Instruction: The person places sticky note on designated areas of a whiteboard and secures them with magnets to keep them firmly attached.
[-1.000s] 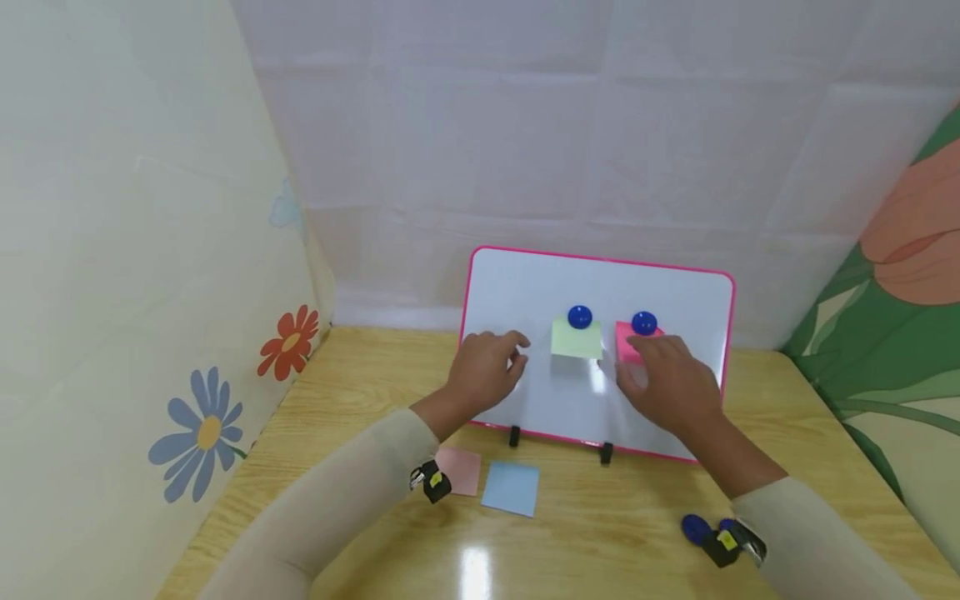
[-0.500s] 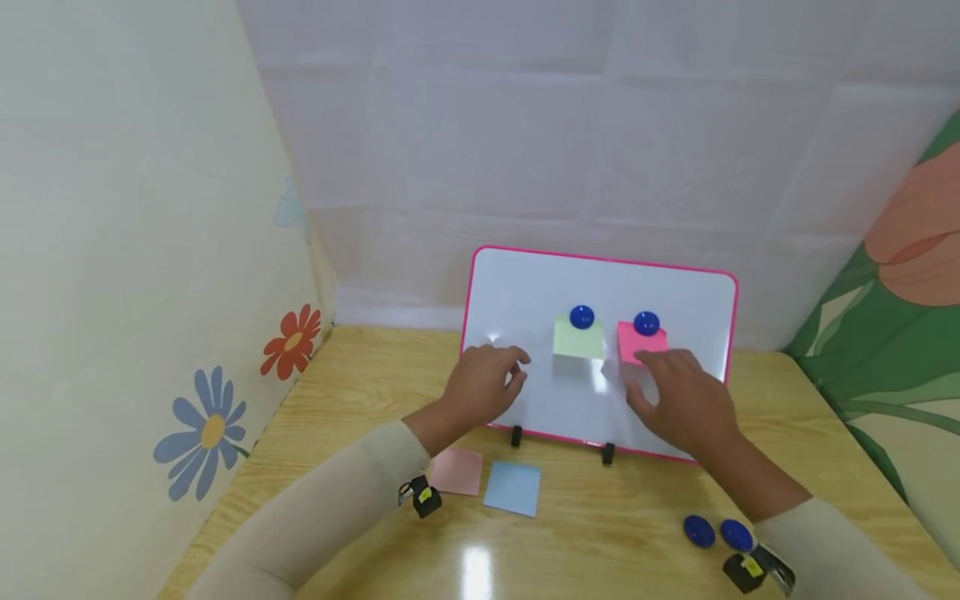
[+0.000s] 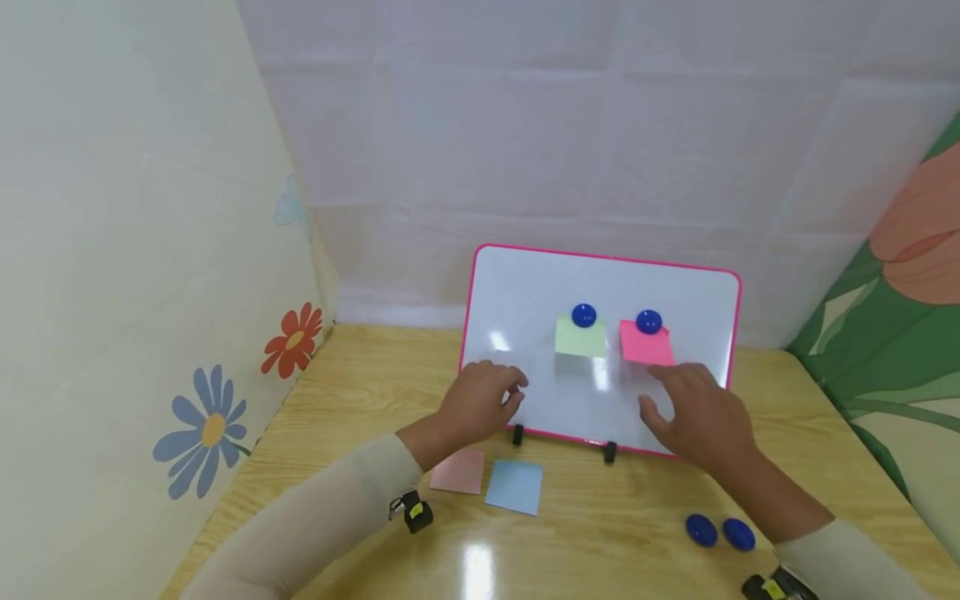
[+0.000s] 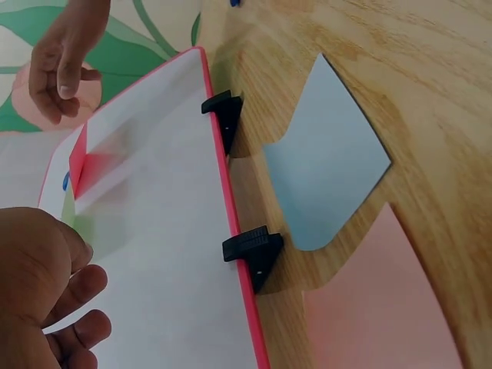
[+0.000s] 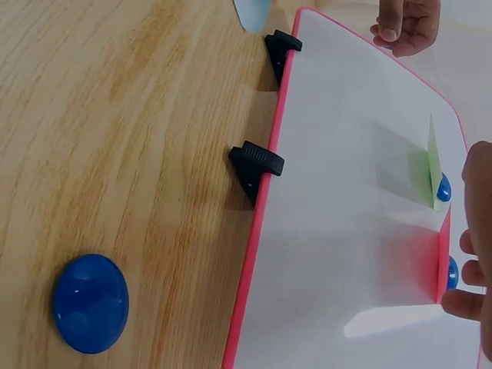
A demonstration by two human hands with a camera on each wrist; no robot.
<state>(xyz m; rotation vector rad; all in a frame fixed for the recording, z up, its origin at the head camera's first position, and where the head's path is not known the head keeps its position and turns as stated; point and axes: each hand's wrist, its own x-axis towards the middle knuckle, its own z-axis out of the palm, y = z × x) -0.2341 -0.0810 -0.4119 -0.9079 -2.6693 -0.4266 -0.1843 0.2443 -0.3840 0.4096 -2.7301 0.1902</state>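
Observation:
A whiteboard (image 3: pixel 525 283) with a pink rim leans on small black feet on the table. One blue round magnet (image 3: pixel 583 315) holds a pale green sticky note (image 3: pixel 580 340) on it, and another magnet (image 3: pixel 648 322) holds a bright pink note (image 3: pixel 645 345). My right hand (image 3: pixel 705 417) hovers just below the pink note, its fingers loosely bent and nothing between them. In front of the board's lower left part, my left hand (image 3: pixel 480 404) hangs with relaxed, bent fingers and holds nothing. Both notes stand out from the board at their lower ends in the right wrist view.
On the wooden table (image 3: pixel 600 533) lie a light pink note (image 3: pixel 459 472) and a light blue note (image 3: pixel 514 487), in front of the board. Two spare blue magnets (image 3: pixel 701 530) rest at the front right. Black feet (image 5: pixel 257 165) jut from the board's lower edge.
My right hand has drawn down and to the right, off the bright pink note, which now shows almost whole. The left hand has sunk slightly. Both loose magnets are now uncovered.

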